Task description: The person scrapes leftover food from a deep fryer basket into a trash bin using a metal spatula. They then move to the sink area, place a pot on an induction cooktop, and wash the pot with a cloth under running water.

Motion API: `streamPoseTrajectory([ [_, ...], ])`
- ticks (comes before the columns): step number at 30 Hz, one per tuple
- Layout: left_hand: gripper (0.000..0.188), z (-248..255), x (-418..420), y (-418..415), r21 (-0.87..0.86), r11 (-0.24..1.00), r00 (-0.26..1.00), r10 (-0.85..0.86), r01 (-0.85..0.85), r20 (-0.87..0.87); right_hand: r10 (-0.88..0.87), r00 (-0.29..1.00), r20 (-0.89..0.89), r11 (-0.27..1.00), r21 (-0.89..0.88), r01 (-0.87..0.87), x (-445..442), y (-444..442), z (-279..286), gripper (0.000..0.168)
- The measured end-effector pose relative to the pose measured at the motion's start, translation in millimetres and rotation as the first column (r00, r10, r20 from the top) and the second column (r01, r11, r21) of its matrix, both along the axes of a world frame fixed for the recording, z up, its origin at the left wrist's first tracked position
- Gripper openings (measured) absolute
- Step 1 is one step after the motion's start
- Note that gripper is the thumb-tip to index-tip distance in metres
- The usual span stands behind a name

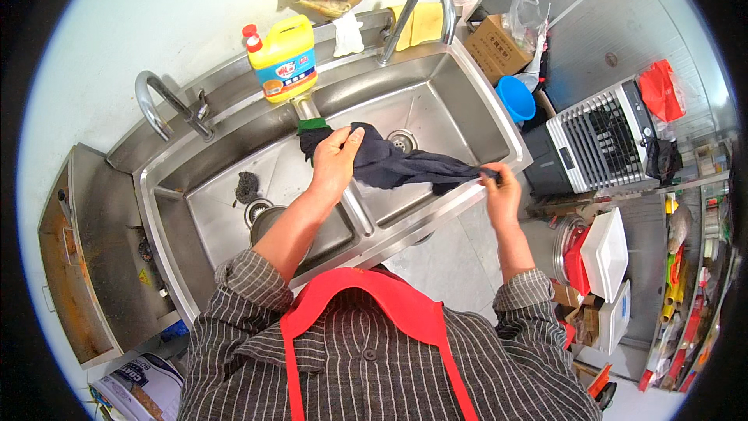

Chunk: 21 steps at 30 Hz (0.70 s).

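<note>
A dark cloth is stretched between my hands above the steel double sink. My left hand grips its bunched end, near the divider, with the thumb on top. Some green fabric shows beside that end. My right hand pinches the narrow, twisted end over the front rim at the right. Beneath the cloth, the right basin's drain is partly visible. In the left basin lie a dark scouring pad and a round metal vessel, partly hidden by my left forearm.
A yellow detergent jug stands behind the divider. Chrome faucets arch over both basins. At the right are a blue bucket, a cardboard box, an air cooler and white plastic bins.
</note>
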<state>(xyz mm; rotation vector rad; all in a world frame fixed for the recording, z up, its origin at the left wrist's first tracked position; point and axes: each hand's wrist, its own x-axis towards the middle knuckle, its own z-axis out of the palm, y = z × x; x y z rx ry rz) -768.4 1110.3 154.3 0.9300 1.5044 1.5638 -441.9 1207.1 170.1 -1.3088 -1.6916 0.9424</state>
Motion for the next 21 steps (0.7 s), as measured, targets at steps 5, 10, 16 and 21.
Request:
streamPoseTrajectory([
  [5,0.026,4,48,23,0.002,1.000,0.987,-0.021,0.021,0.157,-0.161,0.977,-0.143,0.978,0.111,0.177,86,46,-6,0.013],
  [10,0.027,-61,111,7,-0.165,0.973,0.985,-0.153,0.165,0.080,-0.270,0.963,0.016,0.959,0.094,0.267,160,37,-54,0.015],
  [16,0.034,-125,114,-43,-0.517,0.803,0.949,-0.189,0.297,0.252,0.223,0.625,0.748,0.964,-0.264,-0.028,145,9,-138,0.037],
  [21,0.034,-120,58,-80,-0.527,0.820,0.914,0.011,0.223,0.405,0.153,0.780,0.607,0.932,0.175,-0.318,22,35,-104,0.038],
])
